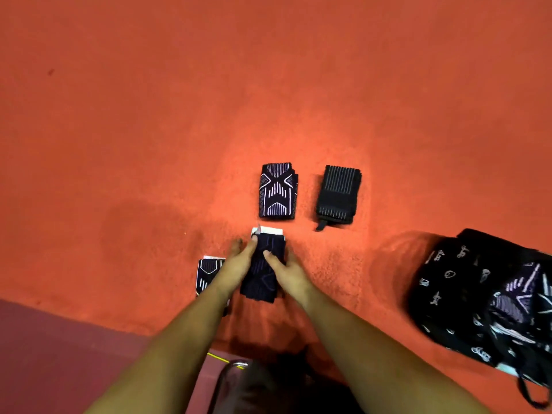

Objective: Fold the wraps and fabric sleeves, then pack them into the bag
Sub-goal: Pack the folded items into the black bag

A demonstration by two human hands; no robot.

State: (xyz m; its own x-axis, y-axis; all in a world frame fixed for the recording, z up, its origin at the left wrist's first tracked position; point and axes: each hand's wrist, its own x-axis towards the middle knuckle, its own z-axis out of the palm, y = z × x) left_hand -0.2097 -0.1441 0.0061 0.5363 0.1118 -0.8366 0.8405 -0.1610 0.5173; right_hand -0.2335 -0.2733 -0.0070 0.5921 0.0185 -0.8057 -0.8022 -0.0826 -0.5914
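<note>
A dark fabric sleeve [263,264] with a white edge at its far end lies on the orange carpet in front of me. My left hand [239,261] holds its left side, thumb on top near the white edge. My right hand [288,274] holds its right side, fingers laid across the cloth. A folded sleeve with white line patterns [278,191] lies further away, with a folded black ribbed wrap [339,194] to its right. Another patterned sleeve [206,274] lies left of my left wrist, partly hidden. The black printed bag [466,288] sits open at the right with patterned fabric inside.
The orange carpet [149,144] stretches far and left. A darker maroon strip of floor [59,354] runs along the near left. A metal chair frame [227,375] shows at the bottom edge between my arms.
</note>
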